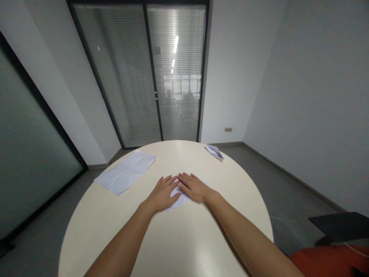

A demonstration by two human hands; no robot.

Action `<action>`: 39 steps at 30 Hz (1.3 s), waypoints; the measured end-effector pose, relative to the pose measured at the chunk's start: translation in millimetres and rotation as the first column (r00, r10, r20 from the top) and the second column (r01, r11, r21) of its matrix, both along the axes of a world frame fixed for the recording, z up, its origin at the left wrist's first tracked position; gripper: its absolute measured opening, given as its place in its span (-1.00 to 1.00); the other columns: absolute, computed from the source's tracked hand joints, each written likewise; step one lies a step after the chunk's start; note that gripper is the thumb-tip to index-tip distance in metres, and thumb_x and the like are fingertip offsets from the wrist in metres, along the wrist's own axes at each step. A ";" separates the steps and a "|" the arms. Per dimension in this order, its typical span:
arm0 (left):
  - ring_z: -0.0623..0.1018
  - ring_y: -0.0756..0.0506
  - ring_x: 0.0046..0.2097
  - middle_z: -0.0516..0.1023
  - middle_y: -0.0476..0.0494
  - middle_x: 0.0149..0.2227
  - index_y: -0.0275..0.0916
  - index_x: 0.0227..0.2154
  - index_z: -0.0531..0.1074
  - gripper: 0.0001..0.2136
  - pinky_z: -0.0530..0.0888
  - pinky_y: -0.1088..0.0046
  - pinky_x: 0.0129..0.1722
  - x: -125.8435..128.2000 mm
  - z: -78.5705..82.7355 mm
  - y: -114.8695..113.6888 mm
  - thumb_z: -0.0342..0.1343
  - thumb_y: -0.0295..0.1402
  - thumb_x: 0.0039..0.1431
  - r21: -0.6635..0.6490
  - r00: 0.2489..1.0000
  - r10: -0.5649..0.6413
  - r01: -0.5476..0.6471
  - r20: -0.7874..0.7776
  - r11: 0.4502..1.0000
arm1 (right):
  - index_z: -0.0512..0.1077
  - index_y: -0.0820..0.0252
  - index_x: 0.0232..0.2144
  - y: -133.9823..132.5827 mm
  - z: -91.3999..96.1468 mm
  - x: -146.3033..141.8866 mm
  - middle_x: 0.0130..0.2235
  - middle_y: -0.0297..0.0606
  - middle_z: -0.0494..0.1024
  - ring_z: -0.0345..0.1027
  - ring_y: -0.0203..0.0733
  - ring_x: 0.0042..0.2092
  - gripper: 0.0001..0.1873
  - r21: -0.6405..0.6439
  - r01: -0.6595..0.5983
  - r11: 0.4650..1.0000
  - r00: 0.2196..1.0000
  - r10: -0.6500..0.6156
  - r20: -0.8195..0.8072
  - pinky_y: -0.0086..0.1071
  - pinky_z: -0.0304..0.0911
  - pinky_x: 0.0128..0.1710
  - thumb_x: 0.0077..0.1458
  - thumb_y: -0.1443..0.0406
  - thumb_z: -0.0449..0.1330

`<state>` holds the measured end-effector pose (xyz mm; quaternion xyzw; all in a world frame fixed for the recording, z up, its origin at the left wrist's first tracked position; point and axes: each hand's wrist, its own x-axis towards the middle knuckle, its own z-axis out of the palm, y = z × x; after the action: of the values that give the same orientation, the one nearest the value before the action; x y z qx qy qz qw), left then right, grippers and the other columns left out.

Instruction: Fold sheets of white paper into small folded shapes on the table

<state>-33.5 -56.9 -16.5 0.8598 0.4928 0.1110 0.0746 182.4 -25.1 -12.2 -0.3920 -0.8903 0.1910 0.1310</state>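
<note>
A small piece of white paper (177,200) lies on the round table in front of me, mostly covered by my hands. My left hand (165,193) rests flat on its left part, with the fingers stretched forward and the thumb pointing right. From the other side, my right hand (193,187) lies flat over the paper's upper right part, its fingertips meeting those of the left. Folds in this paper are hidden under the palms, so its full shape cannot be made out.
Creased white sheets (127,173) lie at the table's left edge. A folded paper (214,151) sits at the far right edge of the cream table (164,246). On the right are a black panel (341,225) and a red-orange surface (323,261). Glass doors (138,77) stand beyond.
</note>
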 end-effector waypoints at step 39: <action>-0.06 -0.26 0.49 -0.08 -0.27 0.48 -0.29 0.41 0.07 -0.38 -0.05 0.03 0.43 -1.0 9.2 -3.6 -0.20 -0.07 0.41 -0.102 0.996 0.003 -0.012 -0.086 0.995 | -0.07 0.27 0.45 5.3 0.0 19.7 0.47 0.03 -0.13 -0.31 0.14 0.48 0.08 -0.002 0.019 1.000 0.993 -0.019 0.114 0.14 -0.42 0.42 0.16 -0.28 0.04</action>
<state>-34.5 -60.5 -7.2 0.8570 0.5037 0.0490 0.0968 202.1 -19.8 -12.3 -0.4111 -0.8922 0.1685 0.0809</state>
